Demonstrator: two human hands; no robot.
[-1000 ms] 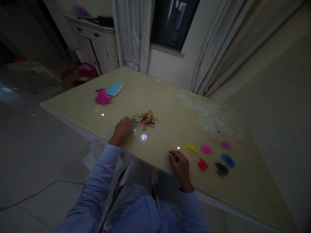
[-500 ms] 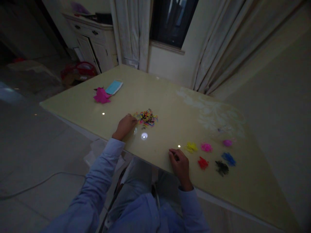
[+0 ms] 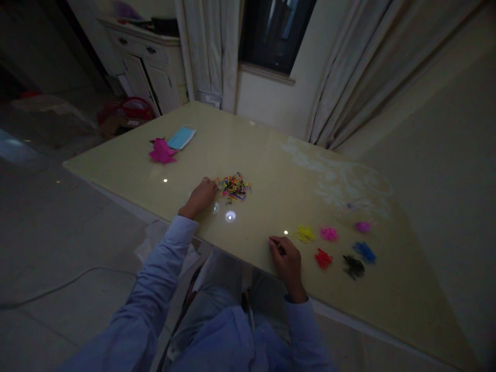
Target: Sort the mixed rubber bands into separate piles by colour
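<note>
A mixed heap of small colourful rubber bands (image 3: 234, 187) lies on the pale table. My left hand (image 3: 203, 195) is at the heap's left edge, fingers bent and drawn together; whatever they pinch is too small to make out. My right hand (image 3: 287, 258) rests near the table's front edge, its fingers curled in with the thumb, and I cannot see what is inside. To its right lie separate single-colour piles: yellow bands (image 3: 306, 234), pink bands (image 3: 329, 234), red bands (image 3: 323, 259), black bands (image 3: 354, 266) and blue bands (image 3: 365, 252).
A purple lump (image 3: 363, 227) lies beyond the blue pile, beside a clear plastic bag (image 3: 354, 206). Farther left on the table (image 3: 248, 150) are a blue face mask (image 3: 182, 138) and a crumpled magenta piece (image 3: 163, 151). A cabinet (image 3: 151, 67) stands behind.
My left hand has shifted slightly, its fingers lifting a little at the heap's edge. My right hand has stayed in place.
</note>
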